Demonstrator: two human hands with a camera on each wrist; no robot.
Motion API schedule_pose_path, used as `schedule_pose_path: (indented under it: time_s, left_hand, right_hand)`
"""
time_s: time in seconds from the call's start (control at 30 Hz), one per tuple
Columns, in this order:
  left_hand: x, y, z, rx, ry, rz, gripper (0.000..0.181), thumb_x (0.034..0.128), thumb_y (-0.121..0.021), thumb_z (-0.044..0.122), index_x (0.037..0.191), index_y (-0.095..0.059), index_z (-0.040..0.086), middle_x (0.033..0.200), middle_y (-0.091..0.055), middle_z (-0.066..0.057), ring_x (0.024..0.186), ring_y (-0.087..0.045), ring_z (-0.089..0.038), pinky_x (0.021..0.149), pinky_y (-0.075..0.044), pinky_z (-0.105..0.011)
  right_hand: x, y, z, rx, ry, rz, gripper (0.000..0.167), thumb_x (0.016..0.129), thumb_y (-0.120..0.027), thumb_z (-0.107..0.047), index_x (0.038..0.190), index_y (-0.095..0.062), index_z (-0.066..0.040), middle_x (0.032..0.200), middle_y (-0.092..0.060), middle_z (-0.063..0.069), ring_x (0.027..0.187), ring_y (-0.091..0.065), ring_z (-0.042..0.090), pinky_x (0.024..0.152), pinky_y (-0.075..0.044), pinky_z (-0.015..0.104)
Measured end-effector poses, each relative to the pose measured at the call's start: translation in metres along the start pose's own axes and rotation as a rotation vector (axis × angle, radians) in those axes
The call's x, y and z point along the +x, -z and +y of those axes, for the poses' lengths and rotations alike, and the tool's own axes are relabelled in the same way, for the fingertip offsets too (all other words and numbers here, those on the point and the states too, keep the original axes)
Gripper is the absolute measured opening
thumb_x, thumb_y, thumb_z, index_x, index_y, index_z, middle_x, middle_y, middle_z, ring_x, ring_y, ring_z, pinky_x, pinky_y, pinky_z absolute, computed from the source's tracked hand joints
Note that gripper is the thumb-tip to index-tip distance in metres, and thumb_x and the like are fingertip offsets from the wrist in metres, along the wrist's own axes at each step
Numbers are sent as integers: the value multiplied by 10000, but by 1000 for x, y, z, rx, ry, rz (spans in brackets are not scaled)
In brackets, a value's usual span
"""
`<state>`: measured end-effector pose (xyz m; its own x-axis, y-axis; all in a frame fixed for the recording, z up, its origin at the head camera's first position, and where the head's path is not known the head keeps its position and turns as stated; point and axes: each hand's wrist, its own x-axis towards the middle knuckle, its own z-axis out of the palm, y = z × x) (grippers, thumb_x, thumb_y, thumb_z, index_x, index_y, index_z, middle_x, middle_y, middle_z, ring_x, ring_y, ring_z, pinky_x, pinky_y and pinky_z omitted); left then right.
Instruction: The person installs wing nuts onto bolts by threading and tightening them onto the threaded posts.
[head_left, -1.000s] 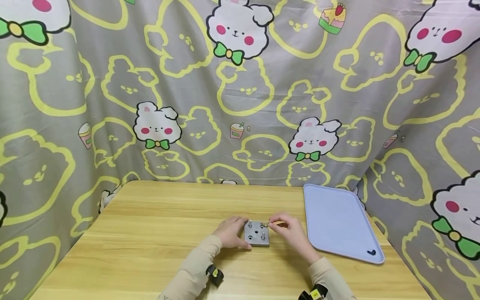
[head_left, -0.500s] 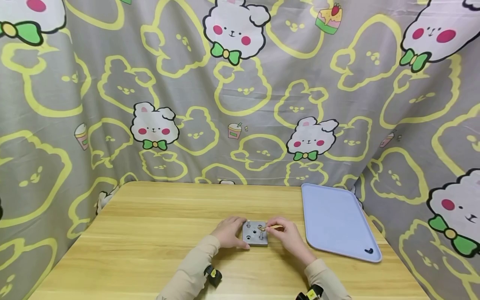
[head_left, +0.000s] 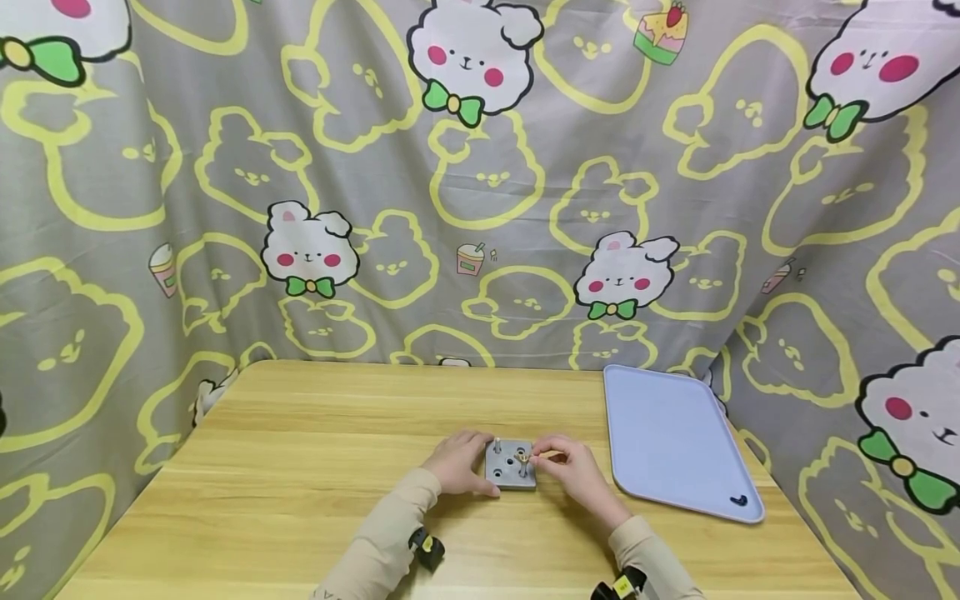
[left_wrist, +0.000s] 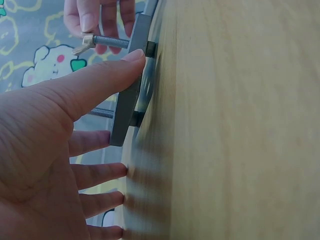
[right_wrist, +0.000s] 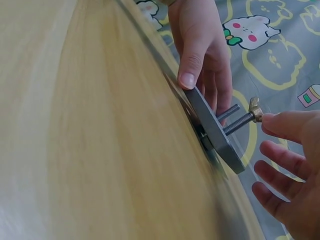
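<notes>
A square grey metal plate (head_left: pixel 510 481) with several holes and two upright threaded bolts lies on the table, raised slightly on the bolts' dark heads. My left hand (head_left: pixel 455 464) holds it at its left side, thumb on the near edge and fingers behind. A brass wing nut (right_wrist: pixel 255 109) sits at the top end of the nearer bolt (right_wrist: pixel 239 123). My right hand (head_left: pixel 577 471) has its fingertips on that wing nut, the other fingers spread loosely. The farther bolt (right_wrist: pixel 229 111) has a bare top.
A pale blue tray (head_left: pixel 675 442) lies at the right of the wooden table (head_left: pixel 315 433), with a small dark mark in its near corner. A printed curtain (head_left: pixel 405 167) hangs behind the table. Black cameras are strapped on both wrists.
My right hand has brought the wing nut left and nearer, from the plate's far right corner onto the nearer bolt's top. The left hand keeps its hold on the plate.
</notes>
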<state>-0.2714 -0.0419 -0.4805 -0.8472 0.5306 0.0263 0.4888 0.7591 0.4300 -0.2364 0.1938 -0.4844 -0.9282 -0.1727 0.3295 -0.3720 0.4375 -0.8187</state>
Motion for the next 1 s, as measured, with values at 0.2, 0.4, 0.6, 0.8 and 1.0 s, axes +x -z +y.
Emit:
schedule_pose_path:
  time_s: [0.2,0.4,0.6,0.8,1.0]
  left_hand:
    - [0,0,-1,1,1,-2,949,682,-817,530,1445,-437,112,1439,-511,-117,1365,-429,-355,1143,-322,-565]
    - [0,0,0,3,2,-4,948,685,-813,534,1445,-437,112,1442,-509,-122,1369,-420,-373,1146,-314,-574]
    - [0,0,0,2,-3,-4,937,684,-817,521,1438,-444,107,1434,-514,-122,1360,-431,-365,1137,-327,-572]
    - [1,0,-1,8,-9,-3,936,683,-817,523,1434,-448,105,1425,-522,-118,1348,-446,-344,1130,-342,-560]
    - [1,-1,-1,12,-3,-5,948,681,-814,537,1442,-440,113,1429,-519,-111,1348,-448,-329,1132,-342,-554]
  right_hand:
    - [-1,1,3,-39,20,10,50,830,-754,-134,873,-736,-116,1027,-718,97,971,-634,121,785,-576,254]
    - [-1,1,4,-96,48,24,69,812,-766,-112,839,-728,-163,1022,-717,88,975,-642,148,832,-589,364]
    - [-2,2,3,-129,67,21,61,822,-767,-186,849,-728,-148,1035,-712,39,992,-633,122,842,-589,354]
    - [-1,3,4,-133,68,7,57,825,-762,-165,867,-730,-144,1046,-709,29,999,-631,123,853,-587,355]
    - [-1,2,0,-138,46,-6,57,828,-752,-130,881,-733,-133,1044,-707,18,999,-628,120,860,-582,353]
